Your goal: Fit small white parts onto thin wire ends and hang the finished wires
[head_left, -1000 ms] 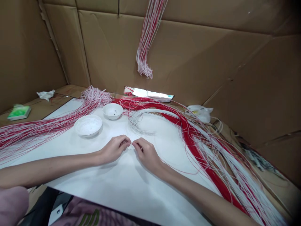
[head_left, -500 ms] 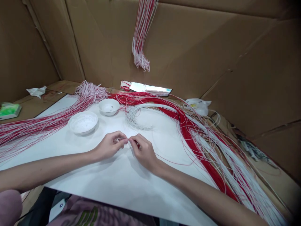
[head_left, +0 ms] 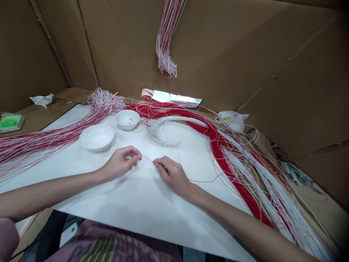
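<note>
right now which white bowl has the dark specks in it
The smaller bowl, farther back: dark specks sit on its bare white inside, while the larger bowl is covered in white stuff.

- A white sheet (head_left: 141, 203) is spread as the work surface.
- Two white bowls (head_left: 96, 137) are set near its far edge.
- A white wire coil (head_left: 157, 133) is laid beside them.
- Red-and-white wire bundles (head_left: 49, 147) are draped over its left and right edges.

The light is soft and even, and the white sheet (head_left: 141, 214) looks bright. Only weak shadows lie under the left hand (head_left: 120, 163), the right hand (head_left: 173, 176) and the bowl (head_left: 96, 137). The cardboard (head_left: 283, 72) goes dark and bent toward the picture edges.
</note>
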Action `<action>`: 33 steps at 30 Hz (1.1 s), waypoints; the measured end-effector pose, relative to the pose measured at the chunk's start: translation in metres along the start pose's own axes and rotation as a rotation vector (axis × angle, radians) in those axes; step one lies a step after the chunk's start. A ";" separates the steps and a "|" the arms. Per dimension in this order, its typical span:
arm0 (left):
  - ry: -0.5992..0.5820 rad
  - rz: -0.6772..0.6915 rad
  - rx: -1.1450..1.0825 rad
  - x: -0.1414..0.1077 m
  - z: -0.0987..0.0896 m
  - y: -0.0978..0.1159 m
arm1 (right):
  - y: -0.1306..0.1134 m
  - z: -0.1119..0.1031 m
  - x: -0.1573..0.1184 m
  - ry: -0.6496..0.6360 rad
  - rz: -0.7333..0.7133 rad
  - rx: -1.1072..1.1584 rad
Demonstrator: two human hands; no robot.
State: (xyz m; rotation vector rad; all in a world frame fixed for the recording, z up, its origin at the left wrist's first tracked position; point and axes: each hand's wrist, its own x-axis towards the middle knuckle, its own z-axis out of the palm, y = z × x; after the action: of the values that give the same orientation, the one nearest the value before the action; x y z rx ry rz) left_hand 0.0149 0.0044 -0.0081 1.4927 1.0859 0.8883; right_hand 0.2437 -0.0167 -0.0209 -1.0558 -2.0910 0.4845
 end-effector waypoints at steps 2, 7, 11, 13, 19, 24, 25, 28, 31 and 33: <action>-0.005 -0.003 0.020 0.000 0.000 0.000 | 0.002 -0.001 -0.001 -0.011 -0.011 0.001; -0.007 0.033 0.080 -0.002 -0.001 0.001 | 0.004 -0.004 0.001 -0.004 -0.024 -0.020; 0.003 0.054 0.117 -0.003 -0.002 0.001 | 0.002 -0.007 0.002 -0.001 -0.023 -0.029; 0.000 0.048 0.149 -0.003 -0.003 0.001 | 0.001 -0.007 0.002 -0.003 -0.017 -0.029; 0.004 0.090 0.239 -0.005 -0.002 0.006 | -0.005 -0.001 0.005 -0.010 0.035 -0.037; -0.015 0.166 0.266 -0.005 0.002 0.006 | -0.016 0.007 0.019 -0.013 0.020 0.018; -0.018 0.183 0.281 -0.003 0.002 0.006 | -0.018 0.008 0.022 -0.015 0.015 0.034; 0.014 0.284 0.378 0.001 0.002 0.010 | -0.021 0.009 0.028 -0.026 0.027 0.063; 0.104 0.506 0.470 -0.009 0.000 0.033 | -0.017 0.010 0.027 -0.032 0.065 0.051; 0.085 0.673 0.468 -0.030 -0.003 0.057 | -0.012 0.012 0.025 -0.038 0.087 0.020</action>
State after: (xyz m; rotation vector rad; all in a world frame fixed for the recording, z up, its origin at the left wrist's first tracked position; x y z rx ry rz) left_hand 0.0124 -0.0261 0.0485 2.3027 0.8885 1.2116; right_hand 0.2182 -0.0040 -0.0108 -1.1376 -2.0760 0.5709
